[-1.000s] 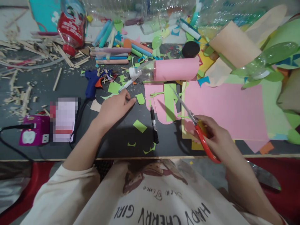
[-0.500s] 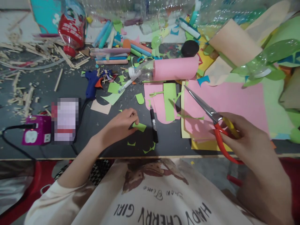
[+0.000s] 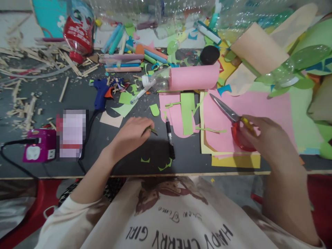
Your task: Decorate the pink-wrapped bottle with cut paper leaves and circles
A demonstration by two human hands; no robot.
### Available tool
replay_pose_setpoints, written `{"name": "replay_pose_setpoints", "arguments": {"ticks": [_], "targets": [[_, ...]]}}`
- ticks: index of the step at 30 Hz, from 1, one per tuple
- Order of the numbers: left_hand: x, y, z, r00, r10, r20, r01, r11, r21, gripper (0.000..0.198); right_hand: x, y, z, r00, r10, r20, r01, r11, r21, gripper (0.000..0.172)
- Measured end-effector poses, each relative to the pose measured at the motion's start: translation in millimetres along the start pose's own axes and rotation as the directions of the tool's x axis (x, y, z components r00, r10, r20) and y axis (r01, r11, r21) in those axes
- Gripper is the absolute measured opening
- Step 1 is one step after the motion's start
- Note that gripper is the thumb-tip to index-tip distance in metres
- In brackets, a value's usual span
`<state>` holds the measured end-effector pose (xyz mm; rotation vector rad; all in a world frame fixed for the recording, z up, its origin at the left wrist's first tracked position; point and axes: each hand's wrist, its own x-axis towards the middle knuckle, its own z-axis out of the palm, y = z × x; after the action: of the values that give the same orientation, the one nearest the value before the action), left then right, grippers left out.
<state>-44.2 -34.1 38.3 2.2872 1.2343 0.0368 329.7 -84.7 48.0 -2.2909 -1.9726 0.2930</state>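
Pinched in my left hand [image 3: 136, 133] is a small green paper piece [image 3: 153, 131], turned nearly edge-on. My right hand [image 3: 267, 138] grips scissors [image 3: 232, 117] with red and yellow handles; their blades look closed and point up and left over a pink paper sheet [image 3: 259, 110]. Between my hands lie a black pen [image 3: 169, 138] and a green paper strip [image 3: 187, 112] on pink cut-outs [image 3: 176, 121]. Behind them, a clear bottle wrapped in pink paper [image 3: 194, 77] rests on its side, with a white marker [image 3: 142, 91] by its cap.
A blue glue gun [image 3: 100, 93], a phone [image 3: 74, 133] and a purple charger block [image 3: 40, 145] lie at left. Wood sticks [image 3: 31, 107] are scattered there. A red-labelled bottle [image 3: 79, 33] stands upside down at back left. Rolled peach paper [image 3: 259, 46] and a green bottle [image 3: 293, 65] are at right.
My right hand has moved up and slightly right, carrying the scissors farther over the pink sheet. The green piece in my left hand has turned from face-up to nearly edge-on.
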Motion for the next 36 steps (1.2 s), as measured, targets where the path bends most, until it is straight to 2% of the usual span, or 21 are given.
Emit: {"name": "replay_pose_setpoints", "arguments": {"ticks": [2, 3, 4, 6, 8, 10, 13, 16, 18, 22, 24, 27, 29, 31, 33, 35, 36], "targets": [[7.6, 2.1, -5.4, 0.999, -0.032, -0.042, 0.035, 0.997, 0.069, 0.02, -1.5, -12.8, -2.3, 0.993, -0.017, -0.118, 0.011, 0.999, -0.046, 0.043], [11.9, 3.1, -7.1, 0.998, -0.024, -0.066, 0.032, 0.992, 0.119, 0.022, -2.1, -22.8, -2.4, 0.988, -0.021, -0.155, 0.018, 1.0, -0.016, 0.042], [16.4, 4.0, -7.9, 0.997, -0.003, -0.076, 0.016, 0.985, 0.169, 0.025, -2.5, -34.9, -1.2, 0.99, -0.038, -0.132, 0.047, 0.997, 0.064, 0.04], [24.9, 5.7, -6.6, 0.995, 0.069, -0.07, -0.049, 0.965, 0.258, 0.028, -2.8, -62.8, 5.8, 0.992, -0.126, -0.004, 0.122, 0.952, 0.279, 0.034], [31.9, 6.2, -2.1, 0.986, 0.16, -0.047, -0.138, 0.94, 0.311, 0.028, -2.4, -92.0, 18.1, 0.961, -0.26, 0.093, 0.203, 0.892, 0.403, 0.031], [36.5, 4.8, 4.1, 0.971, 0.233, -0.046, -0.206, 0.923, 0.326, 0.03, -1.0, -118.1, 32.3, 0.912, -0.39, 0.13, 0.316, 0.867, 0.385, 0.03], [39.3, -1.1, 12.3, 0.959, 0.269, -0.093, -0.235, 0.933, 0.273, 0.033, 3.6, -145.7, 49.1, 0.869, -0.447, 0.215, 0.398, 0.887, 0.233, 0.035], [39.1, -6.5, 15.3, 0.953, 0.261, -0.154, -0.236, 0.958, 0.162, 0.034, 9.2, -158.2, 56.2, 0.863, -0.444, 0.241, 0.402, 0.892, 0.205, 0.05], [37.1, -6.7, 13.9, 0.953, 0.231, -0.197, -0.21, 0.97, 0.121, 0.035, 12.1, -159.7, 56.9, 0.87, -0.427, 0.246, 0.375, 0.898, 0.231, 0.052], [26.3, -0.2, 9.9, 0.959, 0.169, -0.226, -0.129, 0.975, 0.181, 0.032, 17.4, -153.3, 53.0, 0.859, -0.438, 0.267, 0.313, 0.86, 0.402, 0.051], [18.2, 3.3, 12.4, 0.954, 0.222, -0.202, -0.169, 0.953, 0.251, 0.03, 22.1, -146.6, 48.5, 0.862, -0.452, 0.228, 0.262, 0.783, 0.564, 0.043], [7.1, 6.8, 23.5, 0.922, 0.342, -0.184, -0.275, 0.91, 0.31, 0.027, 34.3, -132.8, 38.0, 0.927, -0.339, 0.159, 0.087, 0.608, 0.789, 0.029], [2.8, 8.5, 32.8, 0.91, 0.384, -0.159, -0.316, 0.888, 0.335, 0.029, 44.7, -122.4, 30.6, 0.96, -0.203, 0.194, -0.089, 0.436, 0.895, 0.026], [1.3, 9.7, 40.6, 0.898, 0.414, -0.15, -0.345, 0.873, 0.345, 0.031, 54.0, -113.9, 26.1, 0.954, -0.129, 0.27, -0.237, 0.227, 0.945, 0.018], [1.9, 9.9, 45.2, 0.881, 0.45, -0.148, -0.377, 0.855, 0.355, 0.032, 59.3, -110.2, 26.4, 0.945, -0.146, 0.293, -0.288, 0.056, 0.956, 0.01], [3.3, 8.4, 46.8, 0.862, 0.481, -0.159, -0.401, 0.84, 0.364, 0.03, 59.5, -112.8, 31.4, 0.938, -0.21, 0.275, -0.286, -0.023, 0.958, 0.02], [4.0, 7.1, 46.7, 0.852, 0.495, -0.173, -0.411, 0.835, 0.366, 0.029, 57.9, -116.4, 35.1, 0.935, -0.238, 0.261, -0.276, -0.03, 0.961, 0.024]]}}
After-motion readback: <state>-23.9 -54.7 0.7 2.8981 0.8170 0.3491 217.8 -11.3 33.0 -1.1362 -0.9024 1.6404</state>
